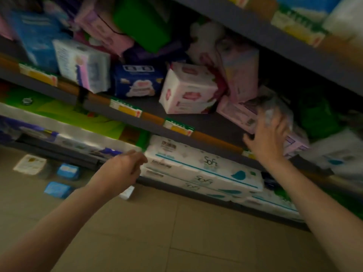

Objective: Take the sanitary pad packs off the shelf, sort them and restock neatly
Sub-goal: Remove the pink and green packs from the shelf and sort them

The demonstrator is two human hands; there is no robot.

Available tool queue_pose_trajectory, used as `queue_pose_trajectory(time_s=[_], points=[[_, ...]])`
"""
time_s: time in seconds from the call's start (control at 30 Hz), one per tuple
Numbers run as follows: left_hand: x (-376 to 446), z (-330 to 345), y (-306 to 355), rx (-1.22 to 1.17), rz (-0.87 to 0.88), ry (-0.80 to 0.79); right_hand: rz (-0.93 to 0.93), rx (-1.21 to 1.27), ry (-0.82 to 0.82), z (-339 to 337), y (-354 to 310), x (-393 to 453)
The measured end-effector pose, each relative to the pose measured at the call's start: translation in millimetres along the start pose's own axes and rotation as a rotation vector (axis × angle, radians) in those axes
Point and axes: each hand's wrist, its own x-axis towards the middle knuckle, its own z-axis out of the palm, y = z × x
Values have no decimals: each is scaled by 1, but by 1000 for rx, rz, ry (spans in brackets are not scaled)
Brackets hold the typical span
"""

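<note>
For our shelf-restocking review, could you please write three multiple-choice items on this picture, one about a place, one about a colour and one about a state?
1. Where does the right hand reach?
A. To the floor
B. To the pale pink pack on the middle shelf
C. To the top shelf

2. What colour are the two small packs on the floor?
A. Blue
B. Red
C. Black

3. How is the left hand?
A. Gripping a pack
B. Flat on the floor
C. Loosely curled, holding nothing

Answers: 1 B, its fingers lie on that pack; 2 A, both look blue; 3 C, nothing lies in it.
</note>
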Motion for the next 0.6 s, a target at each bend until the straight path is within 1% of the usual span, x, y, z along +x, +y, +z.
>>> queue_pose_trajectory(time_s=[0.07, 0.13, 0.23, 0.33, 0.4, 0.43, 0.47, 0.5, 0.53, 0.57, 0.6], points=[[18, 26, 43, 40, 29, 17, 40, 31, 40, 21, 44, 16], [37, 50, 84, 61, 55, 7, 80, 59, 22, 43, 75, 30], [58, 78, 131, 52, 81, -41, 22, 56, 29, 68, 95, 59], [68, 93, 160, -18, 75, -29, -22, 97, 78, 65, 99, 89], [75, 93, 173, -205, -17, 28, -31, 245, 118, 48, 99, 92], [79, 90, 178, -354, -97, 83, -67, 332, 181, 39, 99, 86], [83, 86, 184, -568, -196, 152, -152, 406, 288, 30, 98, 74], [88, 80, 190, -834, -315, 196, -267, 465, 390, 24, 98, 56], [92, 74, 197, -1083, -426, 207, -388, 523, 452, 20, 99, 33], [95, 70, 201, -1239, -499, 169, -502, 578, 467, 21, 100, 10], [98, 69, 204, -1306, -535, 87, -610, 619, 450, 25, 101, -12]])
